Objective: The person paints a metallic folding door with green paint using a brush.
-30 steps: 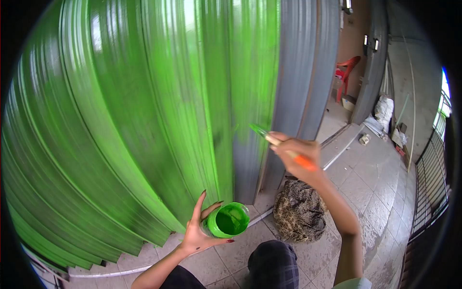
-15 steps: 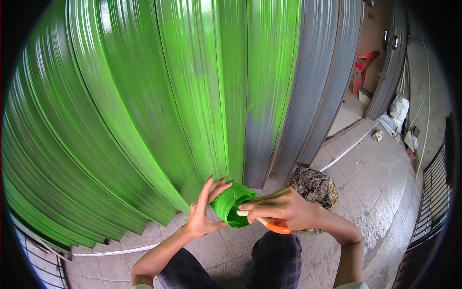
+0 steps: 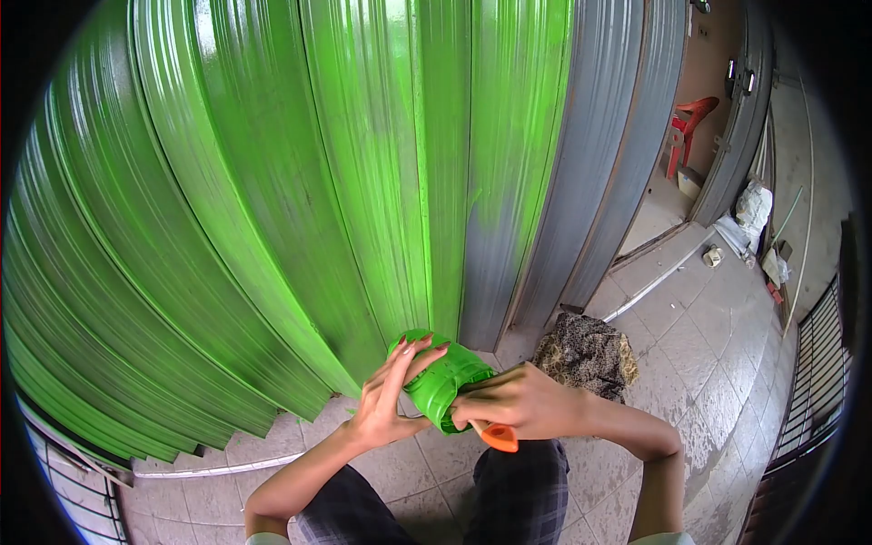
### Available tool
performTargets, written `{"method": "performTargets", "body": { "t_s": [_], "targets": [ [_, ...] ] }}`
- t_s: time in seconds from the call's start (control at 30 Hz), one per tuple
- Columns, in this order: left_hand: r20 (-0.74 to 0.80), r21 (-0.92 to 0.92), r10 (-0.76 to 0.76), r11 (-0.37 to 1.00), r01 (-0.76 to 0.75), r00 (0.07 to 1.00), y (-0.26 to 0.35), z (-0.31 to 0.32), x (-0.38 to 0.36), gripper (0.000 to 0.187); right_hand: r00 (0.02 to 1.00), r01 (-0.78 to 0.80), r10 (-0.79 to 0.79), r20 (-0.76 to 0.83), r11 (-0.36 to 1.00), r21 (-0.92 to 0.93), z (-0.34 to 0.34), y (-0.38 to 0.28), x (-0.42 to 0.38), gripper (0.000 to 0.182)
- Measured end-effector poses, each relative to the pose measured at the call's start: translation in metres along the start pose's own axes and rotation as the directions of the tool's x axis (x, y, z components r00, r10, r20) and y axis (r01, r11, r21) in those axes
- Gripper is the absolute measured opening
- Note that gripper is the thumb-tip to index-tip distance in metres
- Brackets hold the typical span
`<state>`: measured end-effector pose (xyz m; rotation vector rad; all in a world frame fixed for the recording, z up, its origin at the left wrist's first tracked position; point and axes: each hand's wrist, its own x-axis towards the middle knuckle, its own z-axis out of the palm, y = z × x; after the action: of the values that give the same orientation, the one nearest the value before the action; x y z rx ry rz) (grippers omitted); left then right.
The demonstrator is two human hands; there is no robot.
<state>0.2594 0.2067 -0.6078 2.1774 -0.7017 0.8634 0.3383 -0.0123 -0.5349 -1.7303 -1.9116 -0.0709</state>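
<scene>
My left hand [image 3: 386, 400] is wrapped around a green paint-covered container [image 3: 442, 377], holding it tilted with its mouth toward me. In my right hand [image 3: 522, 401] is a paintbrush with an orange-ended handle [image 3: 500, 438]. The brush's bristles are hidden inside the container's mouth, and my right fingers are at its rim. In front of me stands a ridged metal folding door [image 3: 363, 182], coated in wet-looking bright green over most of its width. Its right-hand panels [image 3: 595, 154] are bare grey, and one panel is green above and grey below.
A crumpled dark patterned cloth [image 3: 586, 354] lies on the tiled floor [image 3: 690, 363] to the right. Beyond the doorway is a red plastic chair [image 3: 692, 132]. White bags [image 3: 752, 213] and a small cup [image 3: 713, 257] sit by the right wall. A barred gate [image 3: 808, 372] stands far right.
The container has tipped further, its mouth turned more downward and to the right. My right hand has moved slightly left and down with the brush, showing less of its handle.
</scene>
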Motion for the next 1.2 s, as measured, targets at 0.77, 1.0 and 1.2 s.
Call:
{"method": "performTargets", "body": {
  "t_s": [0.77, 1.0, 1.2],
  "targets": [
    [-0.023, -0.261, -0.503, 0.837, 0.48, 0.864, -0.009, 0.003, 0.0, 0.136, 0.447, -0.109, 0.38, -0.809, 0.921, 0.373, -0.038, 0.09, -0.016, 0.014],
    [-0.007, -0.315, -0.469, 0.839, 0.443, 0.883, -0.011, 0.003, -0.002, 0.137, 0.868, -0.293, -0.047, -0.493, 0.755, -0.587, -0.094, 0.126, 0.013, 0.012],
    [0.01, -0.35, -0.473, 0.824, 0.446, 0.881, -0.01, 0.002, -0.002, 0.136, 0.927, -0.194, -0.232, -0.293, 0.374, -0.907, -0.107, 0.106, 0.041, 0.019]
  ]
}}
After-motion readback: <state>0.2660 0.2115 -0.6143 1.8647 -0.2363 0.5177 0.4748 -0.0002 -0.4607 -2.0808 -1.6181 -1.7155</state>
